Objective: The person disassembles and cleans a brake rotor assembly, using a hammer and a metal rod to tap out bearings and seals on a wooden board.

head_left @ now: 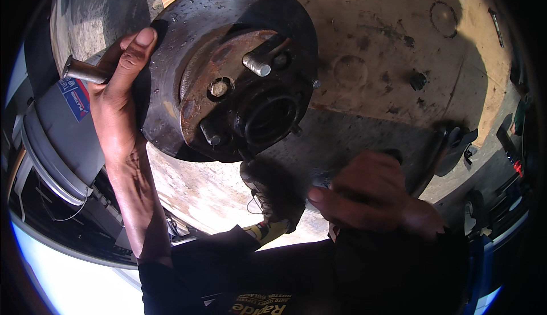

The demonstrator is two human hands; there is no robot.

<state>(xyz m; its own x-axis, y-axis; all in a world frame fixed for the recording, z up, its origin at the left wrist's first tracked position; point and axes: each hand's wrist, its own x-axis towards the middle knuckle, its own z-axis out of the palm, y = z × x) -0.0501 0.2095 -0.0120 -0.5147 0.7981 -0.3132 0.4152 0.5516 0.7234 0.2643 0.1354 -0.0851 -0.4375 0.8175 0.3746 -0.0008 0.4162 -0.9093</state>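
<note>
A worn brake disc (188, 24) with a rusty hub and several wheel studs (260, 66) stands tilted in front of me. My left hand (117, 93) is closed at the disc's left edge, thumb pointing up along the rim; its other fingers are mostly hidden. A short metal rod with a flared end (85, 71) sticks out leftward beside that hand; where its other end goes is hidden. Lower right of the disc, apart from it, my right hand (370, 192) is blurred, its fingers curled. Something dark shows at its far side, too unclear to name.
Stained cardboard (387, 58) covers the ground beyond the disc. A grey bucket (65, 133) with a blue label stands at the left. A shoe (268, 195) is below the disc. Dark tools or parts (453, 147) lie at the right, with a red-marked tool (515, 164) farther over.
</note>
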